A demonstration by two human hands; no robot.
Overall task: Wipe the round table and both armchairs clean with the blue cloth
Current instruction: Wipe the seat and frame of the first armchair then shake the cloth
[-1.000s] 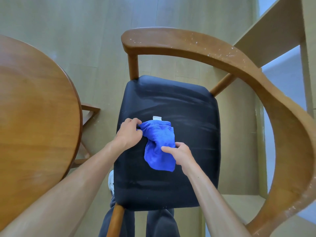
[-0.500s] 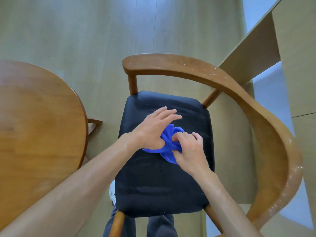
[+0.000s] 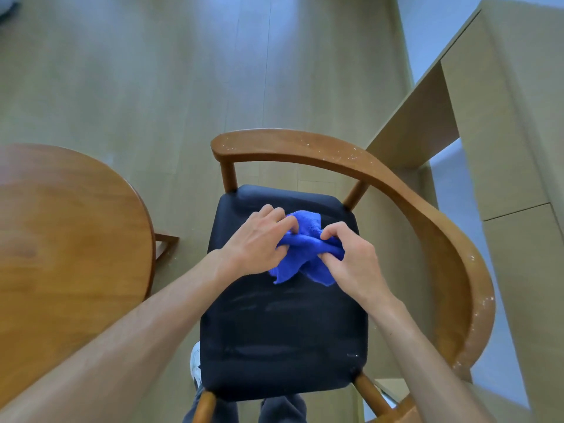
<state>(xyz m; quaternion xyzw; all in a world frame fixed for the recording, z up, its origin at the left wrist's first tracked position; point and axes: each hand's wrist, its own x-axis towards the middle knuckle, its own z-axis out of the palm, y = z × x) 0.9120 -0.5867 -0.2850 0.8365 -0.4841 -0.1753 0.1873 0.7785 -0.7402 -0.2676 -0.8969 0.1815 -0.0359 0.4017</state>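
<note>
Filling the left edge of the frame is the round table (image 3: 70,239), its wooden top bare. Just right of it stands the armchair (image 3: 427,215), pale specks dotting its curved rail. At mid-frame the left hand (image 3: 256,242) curls its fingers into the blue cloth (image 3: 305,251), bunched on the black seat (image 3: 283,337). The right hand (image 3: 351,257) pinches the cloth's right side, fingers bent around a fold.

bright soft daylight, wide-angle edge distortion
</note>
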